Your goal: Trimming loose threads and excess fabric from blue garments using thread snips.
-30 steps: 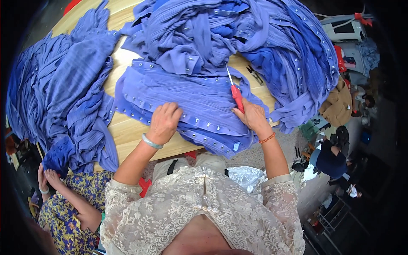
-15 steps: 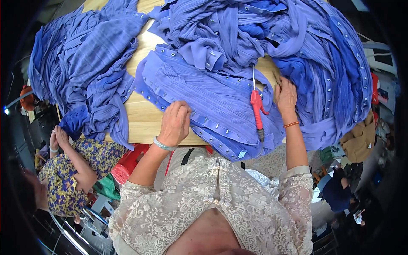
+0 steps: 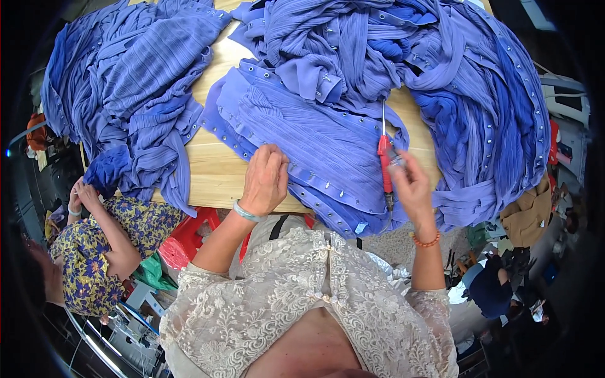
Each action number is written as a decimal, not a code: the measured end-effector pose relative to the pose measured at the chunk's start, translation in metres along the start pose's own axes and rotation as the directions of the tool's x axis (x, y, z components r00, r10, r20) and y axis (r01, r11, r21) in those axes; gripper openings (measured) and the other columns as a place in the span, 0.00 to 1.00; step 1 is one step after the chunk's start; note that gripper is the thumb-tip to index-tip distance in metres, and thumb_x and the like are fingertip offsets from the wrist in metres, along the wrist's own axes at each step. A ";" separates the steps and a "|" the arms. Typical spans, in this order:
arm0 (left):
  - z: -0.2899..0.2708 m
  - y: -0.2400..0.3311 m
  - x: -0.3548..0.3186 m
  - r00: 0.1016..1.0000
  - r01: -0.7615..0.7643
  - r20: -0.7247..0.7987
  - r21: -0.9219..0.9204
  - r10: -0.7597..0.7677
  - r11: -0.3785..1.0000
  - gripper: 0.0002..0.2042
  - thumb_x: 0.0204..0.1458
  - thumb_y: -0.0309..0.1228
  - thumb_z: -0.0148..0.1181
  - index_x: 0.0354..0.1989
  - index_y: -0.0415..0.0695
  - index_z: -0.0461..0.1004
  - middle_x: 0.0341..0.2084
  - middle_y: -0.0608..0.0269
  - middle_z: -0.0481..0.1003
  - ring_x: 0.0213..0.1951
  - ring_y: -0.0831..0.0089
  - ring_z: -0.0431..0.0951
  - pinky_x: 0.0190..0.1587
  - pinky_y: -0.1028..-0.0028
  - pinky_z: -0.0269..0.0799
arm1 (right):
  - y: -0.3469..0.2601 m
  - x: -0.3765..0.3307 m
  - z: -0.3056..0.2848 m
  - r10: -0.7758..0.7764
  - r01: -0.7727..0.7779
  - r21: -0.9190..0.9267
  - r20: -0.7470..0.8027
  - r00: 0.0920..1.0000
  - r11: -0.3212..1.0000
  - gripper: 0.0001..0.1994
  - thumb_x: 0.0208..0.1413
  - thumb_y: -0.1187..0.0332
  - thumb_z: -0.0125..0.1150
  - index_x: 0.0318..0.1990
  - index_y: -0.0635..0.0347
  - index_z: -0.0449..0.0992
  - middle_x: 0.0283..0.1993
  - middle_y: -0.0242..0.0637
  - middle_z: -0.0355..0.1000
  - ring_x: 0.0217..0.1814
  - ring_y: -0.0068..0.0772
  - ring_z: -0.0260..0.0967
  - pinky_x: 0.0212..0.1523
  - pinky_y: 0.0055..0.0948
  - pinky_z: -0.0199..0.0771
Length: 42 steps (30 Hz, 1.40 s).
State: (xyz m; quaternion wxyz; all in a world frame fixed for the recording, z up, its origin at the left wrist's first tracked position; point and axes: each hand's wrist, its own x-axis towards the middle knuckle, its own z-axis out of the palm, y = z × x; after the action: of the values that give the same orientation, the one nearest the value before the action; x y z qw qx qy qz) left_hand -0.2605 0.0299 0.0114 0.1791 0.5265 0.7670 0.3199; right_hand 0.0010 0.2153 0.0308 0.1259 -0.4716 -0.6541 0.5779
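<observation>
The person stands over a wooden desk [image 3: 217, 173] heaped with blue-violet pleated cloth. Directly before them lies one flat garment piece [image 3: 315, 148], its lower border lined with a row of small metal eyelets or studs and reaching to the near edge of the desk. The left hand [image 3: 265, 179] rests on that border with fingers spread and released, pressing the cloth flat rather than gripping it. The right hand [image 3: 409, 183] is clenched round the lower end of a red-handled tool [image 3: 384, 157], a slim metal shaft pointing away from the person over the cloth; its tip sits near the far edge of the piece.

By my reading, the step in hand is working along the studded border with the tool, piece by piece. The next move seems to call for bringing the tip down onto one eyelet while the left hand keeps the edge taut.

A large tangled pile [image 3: 441, 75] lies behind and to the right, another heap [image 3: 126, 94] to the left. A second person in a flowered top [image 3: 88, 258] sits at lower left.
</observation>
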 end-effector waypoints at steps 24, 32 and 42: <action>-0.003 -0.003 -0.001 0.983 -0.175 -0.035 0.119 0.180 0.977 0.09 0.47 0.18 0.59 0.38 0.39 0.72 0.38 0.53 0.70 0.37 0.56 0.71 0.40 0.62 0.65 | -0.040 0.005 0.117 -0.388 0.525 -0.479 0.361 0.848 0.704 0.13 0.58 0.65 0.63 0.48 0.59 0.75 0.29 0.39 0.74 0.28 0.43 0.75 0.26 0.37 0.73; -0.038 -0.026 -0.033 0.956 0.108 -0.252 -0.183 -0.152 0.977 0.08 0.52 0.13 0.53 0.39 0.36 0.70 0.35 0.49 0.70 0.35 0.60 0.72 0.36 0.69 0.70 | -0.034 0.010 0.104 -0.330 0.457 -0.465 0.332 0.884 0.758 0.15 0.58 0.62 0.62 0.49 0.59 0.74 0.32 0.41 0.74 0.30 0.46 0.75 0.28 0.40 0.73; -0.057 -0.075 -0.084 0.893 0.345 0.115 0.446 -0.435 0.826 0.08 0.50 0.29 0.66 0.30 0.42 0.72 0.29 0.56 0.72 0.33 0.55 0.74 0.37 0.59 0.64 | -0.039 0.024 0.108 -0.379 0.523 -0.458 0.372 0.847 0.719 0.15 0.58 0.64 0.64 0.50 0.59 0.75 0.30 0.41 0.72 0.28 0.45 0.72 0.27 0.39 0.70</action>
State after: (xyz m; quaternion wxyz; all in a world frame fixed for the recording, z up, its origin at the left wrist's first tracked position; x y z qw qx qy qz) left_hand -0.3154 -0.0831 -0.0026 0.2060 0.4144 0.8851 0.0484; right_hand -0.1067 0.1689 0.0236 0.0410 -0.2350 -0.8961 0.3742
